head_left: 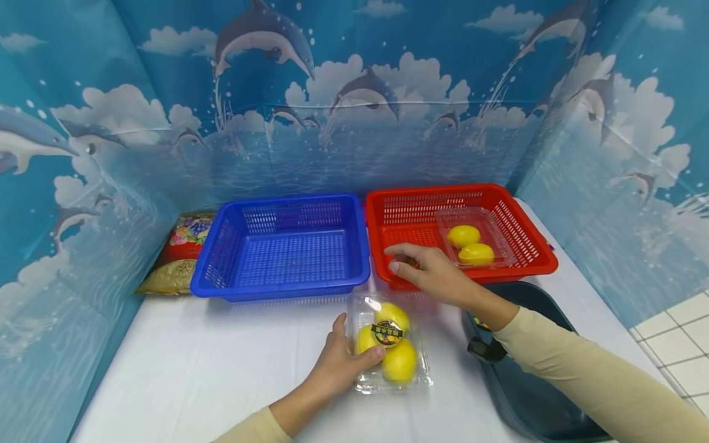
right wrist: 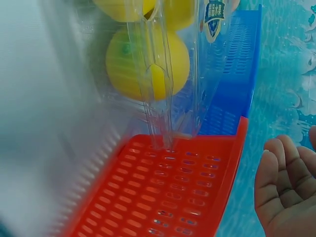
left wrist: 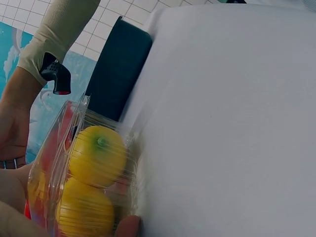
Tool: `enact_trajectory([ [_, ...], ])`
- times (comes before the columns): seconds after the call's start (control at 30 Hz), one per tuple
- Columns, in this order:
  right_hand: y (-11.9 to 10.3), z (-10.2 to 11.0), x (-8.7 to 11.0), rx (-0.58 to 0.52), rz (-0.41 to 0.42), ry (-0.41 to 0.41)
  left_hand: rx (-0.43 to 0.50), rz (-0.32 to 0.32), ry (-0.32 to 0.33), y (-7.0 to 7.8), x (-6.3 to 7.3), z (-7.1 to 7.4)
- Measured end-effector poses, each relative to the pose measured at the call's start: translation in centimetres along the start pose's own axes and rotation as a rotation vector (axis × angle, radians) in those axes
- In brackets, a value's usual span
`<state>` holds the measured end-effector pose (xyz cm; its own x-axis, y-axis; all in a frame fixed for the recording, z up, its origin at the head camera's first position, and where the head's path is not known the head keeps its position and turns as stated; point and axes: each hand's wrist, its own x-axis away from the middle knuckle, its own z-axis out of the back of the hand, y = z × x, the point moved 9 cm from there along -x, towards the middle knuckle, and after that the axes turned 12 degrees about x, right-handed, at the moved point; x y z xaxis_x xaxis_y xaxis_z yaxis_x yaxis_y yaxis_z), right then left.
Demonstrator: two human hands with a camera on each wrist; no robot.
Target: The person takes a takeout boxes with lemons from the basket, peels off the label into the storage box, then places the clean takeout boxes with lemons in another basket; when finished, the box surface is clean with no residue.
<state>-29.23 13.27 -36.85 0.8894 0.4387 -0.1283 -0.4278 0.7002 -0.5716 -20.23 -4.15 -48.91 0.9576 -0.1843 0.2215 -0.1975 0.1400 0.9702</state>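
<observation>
My left hand [head_left: 339, 364] grips a clear plastic clamshell box [head_left: 386, 335] over the white table, its thumb across the lid. Inside lie three yellow lemons [head_left: 400, 362], and a dark round label with Chinese characters is stuck on top. In the left wrist view, lemons [left wrist: 98, 155] show through the box's ribbed side. My right hand [head_left: 434, 271] hovers over the front edge of the red basket [head_left: 520, 231], fingers loosely bent and holding nothing. Another clear box [head_left: 487, 221], with two lemons [head_left: 476, 254] visible, sits in that basket.
Left of the red basket stands a blue basket [head_left: 288, 258] with nothing in it. A red and gold printed bag [head_left: 180, 252] leans beside it. At the right, a dark green tub [head_left: 532, 394] lies partly under my right forearm. A dolphin-print curtain [head_left: 332, 147] surrounds the table.
</observation>
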Motion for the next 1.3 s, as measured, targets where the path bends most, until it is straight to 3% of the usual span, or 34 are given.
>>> enact_trajectory([
  [0.2, 0.2, -0.2, 0.1, -0.009, 0.008, -0.002, 0.057, 0.035, -0.039, -0.1, 0.0, 0.0],
  [0.37, 0.4, -0.4, 0.1, -0.018, 0.019, -0.002, 0.015, 0.031, -0.059, 0.1, 0.2, 0.7],
  [0.47, 0.4, -0.4, 0.2, -0.025, 0.019, -0.005, -0.082, -0.038, -0.049, 0.7, 0.2, 1.4],
  [0.6, 0.5, -0.6, 0.4, -0.039, 0.004, -0.029, -0.277, -0.187, -0.033, 1.7, 0.4, 2.2],
  [0.73, 0.6, -1.2, 1.0, -0.058, -0.019, -0.065, -0.478, -0.347, -0.084, 2.9, 1.0, 2.0],
  [0.83, 0.5, -1.7, 1.4, -0.062, -0.028, -0.082, -0.632, -0.426, -0.143, 3.5, 1.1, 1.5],
  [1.03, 0.6, -2.8, 2.2, -0.054, -0.042, -0.128, -0.870, -0.490, -0.215, 3.5, 0.6, 0.8],
  [1.3, 0.3, -4.3, 2.7, 0.017, 0.011, -0.212, -0.933, -0.500, -0.247, 3.0, 0.3, 0.3],
])
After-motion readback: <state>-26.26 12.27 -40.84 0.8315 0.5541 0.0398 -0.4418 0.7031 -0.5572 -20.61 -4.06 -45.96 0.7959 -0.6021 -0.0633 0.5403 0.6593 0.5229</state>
